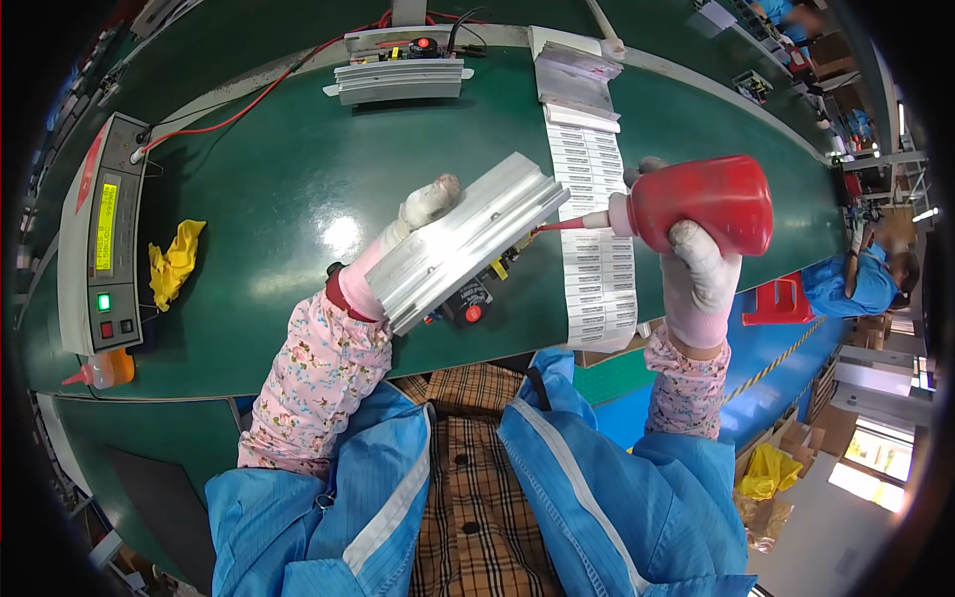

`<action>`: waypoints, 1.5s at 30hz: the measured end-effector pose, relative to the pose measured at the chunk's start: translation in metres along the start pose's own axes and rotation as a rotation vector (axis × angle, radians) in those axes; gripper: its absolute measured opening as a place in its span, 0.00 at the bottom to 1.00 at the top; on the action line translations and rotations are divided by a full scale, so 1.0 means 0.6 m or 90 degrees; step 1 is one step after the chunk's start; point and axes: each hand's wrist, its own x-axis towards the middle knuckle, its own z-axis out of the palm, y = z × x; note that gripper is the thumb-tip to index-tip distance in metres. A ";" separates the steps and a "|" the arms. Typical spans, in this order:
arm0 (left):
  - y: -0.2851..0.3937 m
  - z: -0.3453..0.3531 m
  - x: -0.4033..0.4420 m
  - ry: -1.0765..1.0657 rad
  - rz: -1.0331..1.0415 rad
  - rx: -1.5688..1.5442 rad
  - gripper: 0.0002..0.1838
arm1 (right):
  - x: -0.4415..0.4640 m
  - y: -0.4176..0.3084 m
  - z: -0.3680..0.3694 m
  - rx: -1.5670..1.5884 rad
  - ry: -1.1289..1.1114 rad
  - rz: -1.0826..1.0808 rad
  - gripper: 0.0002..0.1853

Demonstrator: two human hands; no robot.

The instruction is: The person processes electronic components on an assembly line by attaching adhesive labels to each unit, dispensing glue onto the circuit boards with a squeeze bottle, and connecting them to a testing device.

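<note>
My gloved left hand (430,202) grips a silver finned metal housing (468,239), held tilted above the bench. Electronic parts, among them a black round part with a red centre (470,302), show along its lower side. In my gloved right hand (702,274) is a red squeeze bottle (704,204), lying on its side with its thin nozzle (577,223) pointing left. The nozzle tip is at the edge of the housing, by the electronic parts; whether it touches cannot be made out.
A tester with a lit display (106,229) stands left, near a yellow cloth (175,263) and an orange bottle (109,369). Another metal housing (400,82) sits at the back, wired in red. A label strip (601,269) runs down the green bench (288,179). A co-worker (863,279) is at right.
</note>
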 end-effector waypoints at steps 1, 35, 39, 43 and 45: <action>-0.001 0.001 -0.003 0.008 -0.001 0.019 0.44 | 0.000 -0.001 -0.002 0.004 0.012 0.000 0.32; 0.047 0.082 -0.056 0.404 0.117 0.887 0.36 | -0.024 -0.025 -0.291 -1.157 0.124 0.228 0.28; 0.107 0.090 -0.044 0.489 0.326 1.314 0.29 | 0.044 -0.001 -0.120 -0.820 0.094 -0.120 0.17; 0.182 0.088 0.044 0.553 0.615 1.552 0.29 | 0.150 0.077 0.081 -0.550 0.030 -0.144 0.11; 0.206 0.082 0.084 0.554 0.613 1.605 0.29 | 0.223 0.130 0.142 -0.539 0.024 -0.150 0.15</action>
